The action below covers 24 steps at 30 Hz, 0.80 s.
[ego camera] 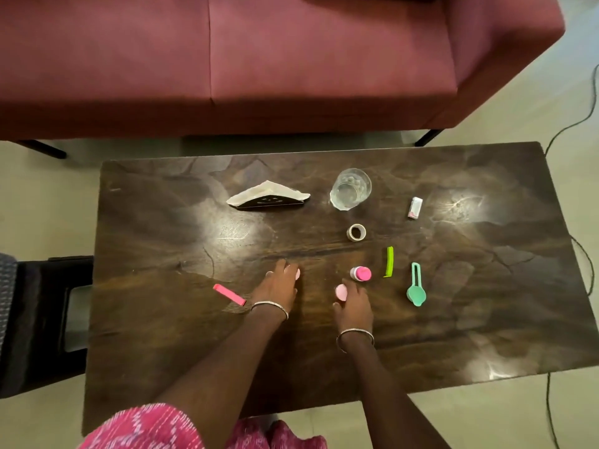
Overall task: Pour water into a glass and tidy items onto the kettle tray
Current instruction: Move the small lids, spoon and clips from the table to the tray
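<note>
A clear glass point(350, 188) with a little water stands upright at the back middle of the dark wooden table point(486, 286). No kettle or tray is in view. My left hand point(278, 286) lies low over the table's front middle and pinches a small pale pink round piece point(297, 273) at its thumb side. To its right, my right hand point(355, 307) holds a pink disc point(341, 292) between thumb and forefinger. A small pink-capped bottle point(360, 273) lies just beyond my right hand.
On the table are a napkin holder point(267, 199), a tape roll point(356, 232), a small white box point(415, 207), a green clip point(389, 261), a teal scoop point(416, 288) and a pink bar point(229, 294). A maroon sofa point(227, 59) stands behind. A cable point(580, 121) runs along the floor at right.
</note>
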Tool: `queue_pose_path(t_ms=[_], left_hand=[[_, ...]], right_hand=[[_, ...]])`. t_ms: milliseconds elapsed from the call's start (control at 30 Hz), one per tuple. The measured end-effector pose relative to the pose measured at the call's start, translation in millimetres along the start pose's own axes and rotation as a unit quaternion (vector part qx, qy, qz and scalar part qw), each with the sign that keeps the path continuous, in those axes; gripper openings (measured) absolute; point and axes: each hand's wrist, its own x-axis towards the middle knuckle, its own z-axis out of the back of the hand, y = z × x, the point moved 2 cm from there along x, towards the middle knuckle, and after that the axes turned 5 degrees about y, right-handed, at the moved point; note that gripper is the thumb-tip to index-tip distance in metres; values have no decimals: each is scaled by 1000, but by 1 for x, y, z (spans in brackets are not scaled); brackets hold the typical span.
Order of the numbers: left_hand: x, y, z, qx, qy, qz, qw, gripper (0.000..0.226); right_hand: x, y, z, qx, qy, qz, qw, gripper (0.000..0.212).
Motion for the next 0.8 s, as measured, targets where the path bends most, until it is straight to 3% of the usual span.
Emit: queue_pose_path(t_ms=[267, 533, 800], left_hand=[[16, 4, -7, 73, -18, 2, 997, 41], [-22, 33, 23, -50, -56, -3, 997, 41], [-105, 115, 48, -209, -153, 2, 966, 38]], right_hand=[[6, 6, -15, -3, -16, 35, 999, 36], [-31, 53, -23, 57, -32, 61, 996, 35], [-96, 139, -42, 82, -48, 119, 988, 35]])
